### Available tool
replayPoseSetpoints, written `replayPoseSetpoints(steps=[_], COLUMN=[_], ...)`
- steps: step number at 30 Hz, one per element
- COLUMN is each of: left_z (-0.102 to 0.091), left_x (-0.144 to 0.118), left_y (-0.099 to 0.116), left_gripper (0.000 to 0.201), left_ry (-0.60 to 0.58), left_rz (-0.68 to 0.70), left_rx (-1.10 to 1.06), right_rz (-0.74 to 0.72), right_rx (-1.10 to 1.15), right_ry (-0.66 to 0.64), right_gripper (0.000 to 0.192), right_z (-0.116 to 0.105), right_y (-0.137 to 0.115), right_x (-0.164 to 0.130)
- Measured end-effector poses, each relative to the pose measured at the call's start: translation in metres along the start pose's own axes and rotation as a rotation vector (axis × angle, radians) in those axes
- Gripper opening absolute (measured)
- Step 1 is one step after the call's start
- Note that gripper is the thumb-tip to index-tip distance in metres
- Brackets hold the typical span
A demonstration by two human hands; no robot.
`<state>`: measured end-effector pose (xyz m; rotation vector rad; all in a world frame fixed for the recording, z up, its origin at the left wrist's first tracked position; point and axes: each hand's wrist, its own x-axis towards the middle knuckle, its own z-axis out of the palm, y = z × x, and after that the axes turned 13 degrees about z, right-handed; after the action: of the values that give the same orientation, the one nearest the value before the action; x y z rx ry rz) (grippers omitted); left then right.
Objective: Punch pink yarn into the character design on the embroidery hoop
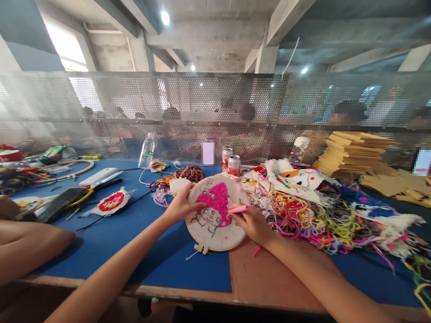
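Note:
A round embroidery hoop (223, 240) with white cloth stands tilted above the front of the table. On its cloth is a drawn cartoon figure whose hood is filled with magenta loops (215, 197). My left hand (182, 204) grips the hoop's left edge, thumb on the front of the cloth. Between the fingers of my right hand (252, 222) is a pink punch needle (239, 209), held against the right side of the magenta area. Its tip is hard to make out. The hoop's clamp (201, 248) points down toward the table edge.
Right of the hoop lies a large heap of coloured yarn (296, 220) with embroidered cloth (296, 179) on top. Two drink cans (233, 166) and a water bottle (147, 150) stand behind. Another person's arm (33, 244) rests at left. A perforated metal screen (208, 94) closes the back.

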<state>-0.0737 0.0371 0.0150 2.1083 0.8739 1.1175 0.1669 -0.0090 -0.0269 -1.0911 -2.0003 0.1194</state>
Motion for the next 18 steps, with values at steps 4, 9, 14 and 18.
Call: replayPoseSetpoints(steps=[4,9,14,18], left_z=[-0.0006,-0.0014,-0.0021,-0.0022], left_x=[0.0005,0.0011,0.0009,0.0009], left_y=[0.0021,0.0049,0.0022,0.0013], left_gripper=[0.045,0.044,0.044,0.044], left_ry=[0.0,-0.014,-0.011,-0.015], left_rz=[-0.001,0.006,0.034,0.048], left_rx=[0.045,0.107,0.15,0.182], right_rz=[0.01,0.065,0.088,0.09], right_rx=[0.014,0.095,0.148,0.158], right_ry=[0.028,0.038,0.029,0.034], right_gripper=[0.009,0.01,0.01,0.01], right_z=[0.0004,0.0004,0.0018,0.0032], right_y=[0.0005,-0.0009,0.0014,0.0037], right_x=[-0.001,-0.0018,-0.0027,-0.0029])
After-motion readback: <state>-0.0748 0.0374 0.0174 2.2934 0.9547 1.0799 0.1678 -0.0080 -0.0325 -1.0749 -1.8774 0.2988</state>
